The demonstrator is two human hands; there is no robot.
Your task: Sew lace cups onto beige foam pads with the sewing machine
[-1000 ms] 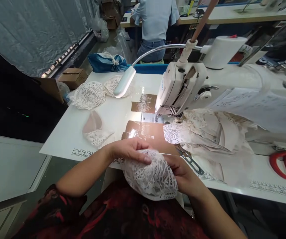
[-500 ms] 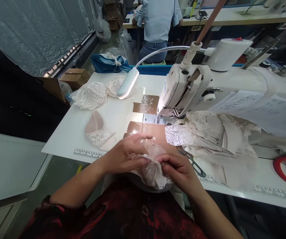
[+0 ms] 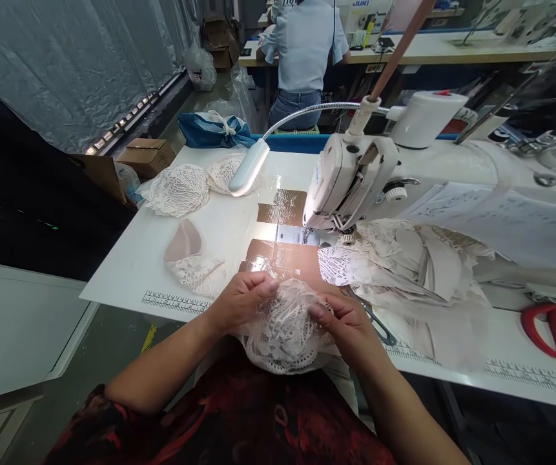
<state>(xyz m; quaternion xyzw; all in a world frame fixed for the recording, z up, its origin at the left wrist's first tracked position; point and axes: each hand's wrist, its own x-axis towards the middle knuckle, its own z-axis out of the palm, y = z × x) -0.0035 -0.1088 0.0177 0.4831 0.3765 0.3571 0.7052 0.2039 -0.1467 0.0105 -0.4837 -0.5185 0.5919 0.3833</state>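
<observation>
At the table's near edge, left hand (image 3: pixel 241 298) and right hand (image 3: pixel 350 325) both pinching lace cup (image 3: pixel 282 326)

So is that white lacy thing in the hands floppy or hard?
Probably floppy: the lace piece bunches and sags between the left hand and right hand. It likely weighs little, being full of holes. Those open threads might snag easily.
</observation>
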